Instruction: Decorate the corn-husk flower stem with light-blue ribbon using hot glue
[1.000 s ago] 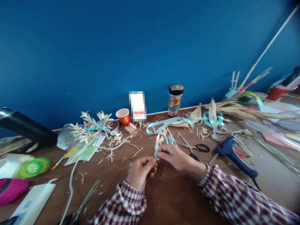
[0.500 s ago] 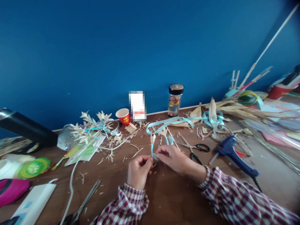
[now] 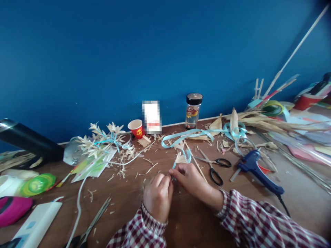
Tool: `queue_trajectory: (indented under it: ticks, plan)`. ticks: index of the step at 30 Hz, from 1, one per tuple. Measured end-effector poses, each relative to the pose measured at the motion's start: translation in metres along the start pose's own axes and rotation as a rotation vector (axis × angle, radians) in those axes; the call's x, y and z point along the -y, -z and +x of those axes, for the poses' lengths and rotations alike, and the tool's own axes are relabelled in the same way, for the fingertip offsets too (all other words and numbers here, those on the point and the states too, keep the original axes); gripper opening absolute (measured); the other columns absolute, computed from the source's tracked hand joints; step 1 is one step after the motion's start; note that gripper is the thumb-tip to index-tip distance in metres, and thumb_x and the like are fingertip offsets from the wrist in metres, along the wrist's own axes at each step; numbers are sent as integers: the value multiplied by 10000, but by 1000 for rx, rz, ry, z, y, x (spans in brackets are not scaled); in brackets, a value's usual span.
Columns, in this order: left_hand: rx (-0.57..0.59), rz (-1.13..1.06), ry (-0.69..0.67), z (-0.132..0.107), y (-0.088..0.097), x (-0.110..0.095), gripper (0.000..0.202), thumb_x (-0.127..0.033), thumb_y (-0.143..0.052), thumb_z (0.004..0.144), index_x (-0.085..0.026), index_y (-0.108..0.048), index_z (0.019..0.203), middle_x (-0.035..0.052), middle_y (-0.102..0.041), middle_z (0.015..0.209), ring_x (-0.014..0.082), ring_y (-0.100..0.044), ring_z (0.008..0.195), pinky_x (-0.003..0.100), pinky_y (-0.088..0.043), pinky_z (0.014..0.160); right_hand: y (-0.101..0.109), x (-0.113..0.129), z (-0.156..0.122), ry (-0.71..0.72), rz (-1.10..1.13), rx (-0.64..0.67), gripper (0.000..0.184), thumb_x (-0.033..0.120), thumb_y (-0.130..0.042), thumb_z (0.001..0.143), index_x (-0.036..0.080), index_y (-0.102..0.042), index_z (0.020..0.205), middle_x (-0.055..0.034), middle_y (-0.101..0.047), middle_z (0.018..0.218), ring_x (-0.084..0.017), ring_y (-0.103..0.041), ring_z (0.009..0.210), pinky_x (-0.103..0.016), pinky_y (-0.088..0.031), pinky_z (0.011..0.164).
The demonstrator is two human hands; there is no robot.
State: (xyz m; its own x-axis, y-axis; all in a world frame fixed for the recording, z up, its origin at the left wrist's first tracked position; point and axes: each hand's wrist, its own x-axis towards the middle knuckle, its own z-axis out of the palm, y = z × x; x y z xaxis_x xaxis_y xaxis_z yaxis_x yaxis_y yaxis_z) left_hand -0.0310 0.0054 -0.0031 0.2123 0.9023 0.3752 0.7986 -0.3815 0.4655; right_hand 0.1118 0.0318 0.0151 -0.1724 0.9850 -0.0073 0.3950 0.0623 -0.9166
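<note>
A small pale flower of dried husk [image 3: 180, 158] points away from me, its stem wrapped in light-blue ribbon [image 3: 174, 165]. My right hand [image 3: 192, 179] is closed in a pinch around that stem, just below the petals. Against its fingertips, my left hand [image 3: 158, 194] is curled with the knuckles up, at the stem's lower end; what its fingers grip is hidden. A second husk piece with blue ribbon [image 3: 188, 155] lies beyond my right hand, near a thin stick [image 3: 199, 167]. Black-handled scissors [image 3: 213, 163] lie spread to the right.
A blue glue gun [image 3: 261, 172] lies to the right, its cord trailing. Another pair of scissors [image 3: 94, 220] is at front left beside a white cable [image 3: 79, 206]. A red paper cup [image 3: 136, 129], a lidded glass jar [image 3: 192, 112] and finished husk flowers [image 3: 103, 137] stand along the wall.
My left hand has rolled over so its knuckles face up. The flower between my hands has turned and tilted to the right. My right hand has shifted slightly lower.
</note>
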Motion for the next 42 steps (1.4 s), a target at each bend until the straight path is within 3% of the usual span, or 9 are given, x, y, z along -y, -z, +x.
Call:
queue_trajectory:
  ticks: [4,9,11,18,22,28,32,38,42]
  plan:
    - [-23,-195,141,4,1,-5,160,-237,-519,825,-200,-670,787,78,-639,744,197,-573,713,291,-407,692,3,-5,4,29,-30,-7,307,293,-513,823,181,-429,549,60,-378,512,-84,-342,505,-214,-274,462]
    - [163,-893,641,12,-2,-3,232,-336,-630,739,-146,-664,867,58,-670,735,165,-599,616,290,-515,589,8,-8,6,70,-72,0,294,266,-520,823,176,-437,555,58,-390,531,-85,-339,518,-220,-267,475]
    - [168,-1022,715,14,-3,-1,305,-345,-683,686,-134,-674,906,42,-675,702,155,-599,585,283,-530,558,9,-9,6,82,-86,15,294,258,-529,819,175,-441,551,59,-391,527,-85,-337,515,-221,-260,468]
    - [147,-926,657,16,4,1,257,-307,-705,663,-137,-713,855,75,-729,782,182,-647,621,289,-556,557,12,-10,9,99,-75,121,320,273,-466,863,176,-477,559,51,-424,525,-89,-380,507,-218,-299,475]
    - [137,-901,646,16,1,6,235,-309,-706,664,-142,-716,828,69,-732,736,186,-659,595,287,-556,565,12,-8,7,104,-54,174,151,216,-524,810,161,-599,690,29,-540,589,-94,-455,542,-209,-345,499]
    - [91,-794,588,12,-3,6,179,-307,-673,697,-143,-690,767,55,-704,620,188,-653,540,269,-528,526,10,-8,3,117,-73,160,128,175,-528,784,143,-624,705,30,-531,567,-81,-421,517,-194,-311,462]
    - [68,-760,529,10,-5,4,185,-317,-662,713,-156,-698,796,58,-714,658,180,-650,557,263,-521,544,12,-7,2,139,-94,145,124,164,-520,780,143,-624,717,23,-551,583,-84,-433,525,-198,-318,473]
    - [98,-839,586,12,-4,7,274,-313,-705,665,-156,-708,890,71,-727,771,185,-659,625,270,-540,566,14,-8,3,166,-128,149,122,155,-530,757,150,-629,686,17,-578,586,-95,-465,535,-207,-334,493]
    - [130,-895,661,17,2,8,206,-268,-740,611,-146,-703,772,42,-713,677,152,-636,562,249,-533,540,13,-10,3,154,-129,153,134,191,-530,768,149,-643,708,1,-610,617,-101,-482,546,-208,-347,492]
